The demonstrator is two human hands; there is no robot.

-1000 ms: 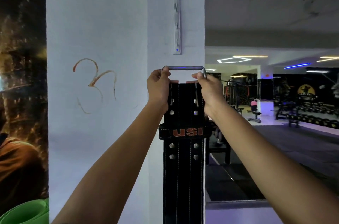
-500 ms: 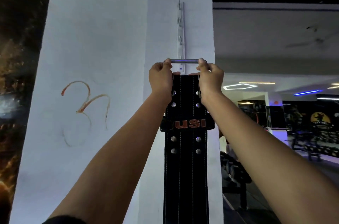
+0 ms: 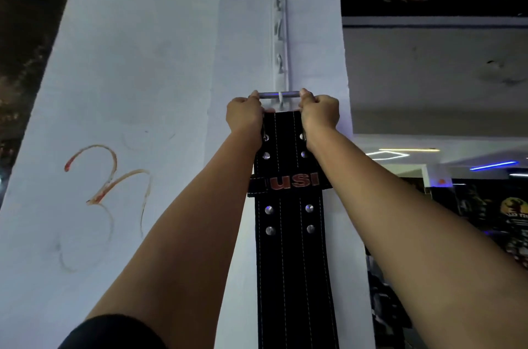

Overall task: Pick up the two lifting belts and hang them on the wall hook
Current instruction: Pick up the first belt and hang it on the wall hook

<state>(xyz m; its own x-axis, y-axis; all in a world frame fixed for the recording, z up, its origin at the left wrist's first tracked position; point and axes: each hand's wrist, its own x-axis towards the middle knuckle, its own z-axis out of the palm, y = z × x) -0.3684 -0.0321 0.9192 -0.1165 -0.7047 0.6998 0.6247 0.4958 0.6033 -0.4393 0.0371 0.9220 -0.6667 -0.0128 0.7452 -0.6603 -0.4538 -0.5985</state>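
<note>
A black leather lifting belt (image 3: 290,248) with silver rivets and a red "USI" loop hangs straight down against the white pillar. Its metal buckle bar (image 3: 278,94) lies across the lowest hook of a vertical white hook rail (image 3: 280,42) on the pillar, and the hook tip shows in front of the bar. My left hand (image 3: 245,114) grips the buckle's left end and my right hand (image 3: 318,112) grips its right end, both arms raised. I cannot see a second belt.
The white pillar (image 3: 128,91) carries a red painted mark on its left face. To the right, beyond the pillar's edge, a dim gym room (image 3: 457,205) opens with ceiling lights and equipment. A dark poster wall flanks the left.
Both hands have lifted the belt's buckle up the pillar, from below the hook rail to its lowest hook. The view has tilted upward.
</note>
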